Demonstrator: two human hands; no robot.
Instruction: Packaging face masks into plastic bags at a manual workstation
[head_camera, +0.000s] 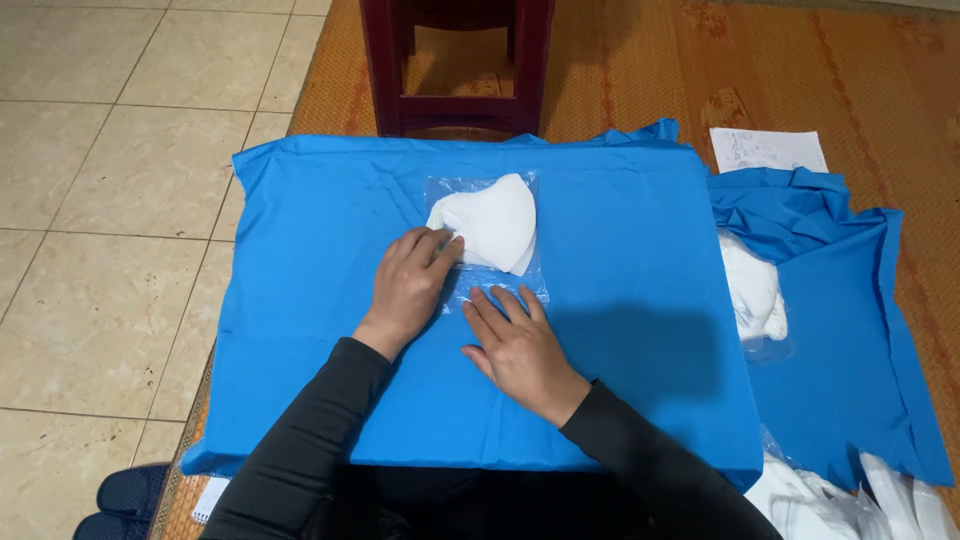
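Observation:
A white folded mask (495, 226) lies partly inside a clear plastic bag (520, 287) on a table covered with a blue cloth (620, 300). My left hand (408, 282) has its fingertips on the mask's left edge at the bag's side. My right hand (515, 340) lies flat with fingers spread on the lower end of the bag, pressing it to the cloth. Both arms wear dark sleeves.
A dark red wooden chair (455, 60) stands behind the table. To the right, lower down, more blue cloth (850, 330) carries bagged white masks (752, 290), with more bags (850, 500) at bottom right. A white paper (768, 150) lies on the woven mat. Dark slippers (120, 500) sit bottom left.

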